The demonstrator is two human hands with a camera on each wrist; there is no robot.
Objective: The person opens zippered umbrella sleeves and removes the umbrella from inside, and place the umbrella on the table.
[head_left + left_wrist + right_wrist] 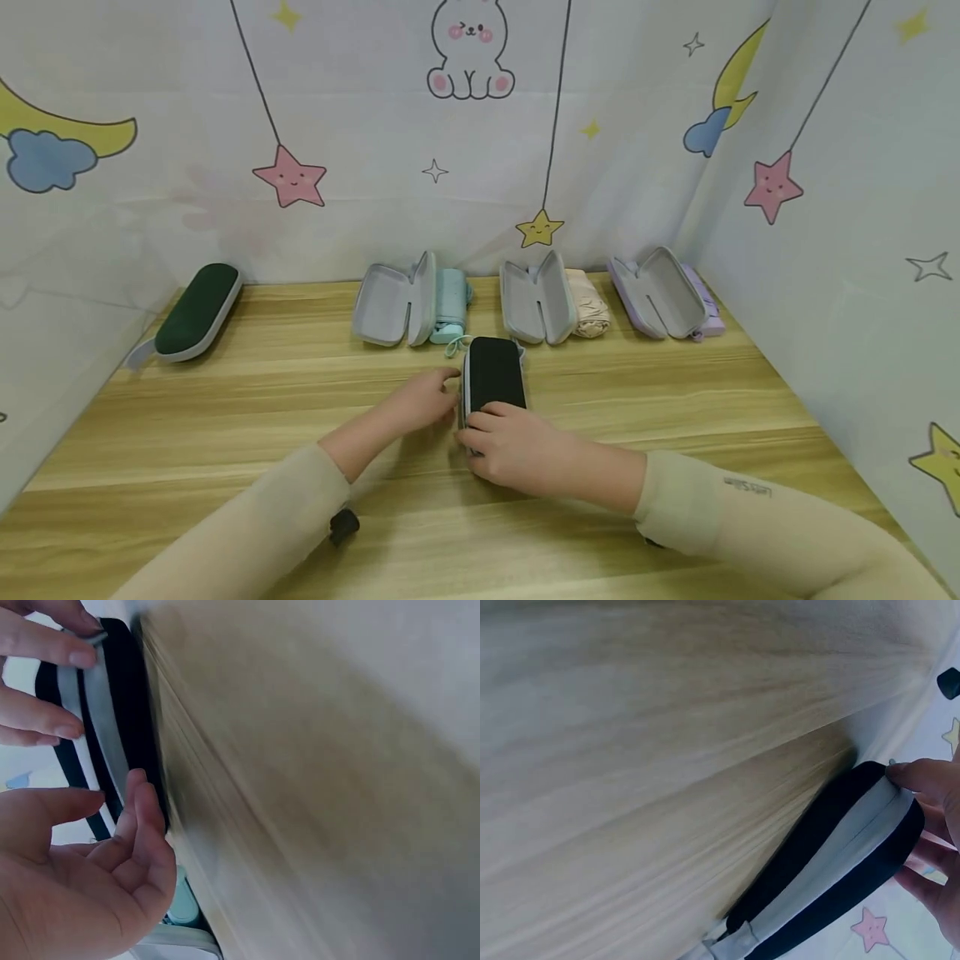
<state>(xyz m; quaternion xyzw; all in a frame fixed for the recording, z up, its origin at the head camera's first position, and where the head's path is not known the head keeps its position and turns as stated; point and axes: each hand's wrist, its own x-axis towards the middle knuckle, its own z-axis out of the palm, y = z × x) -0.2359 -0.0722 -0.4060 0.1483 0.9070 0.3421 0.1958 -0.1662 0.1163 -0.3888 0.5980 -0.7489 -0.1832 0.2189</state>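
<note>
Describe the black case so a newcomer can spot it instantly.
On the wood-grain table, find three open cases. Nearer the person, the right hand grips the black case. It alone is black; the leftmost case is dark green.

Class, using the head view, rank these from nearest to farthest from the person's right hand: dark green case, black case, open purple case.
1. Black case, held by the right hand.
2. Open purple case, back right.
3. Dark green case, far left.
</note>
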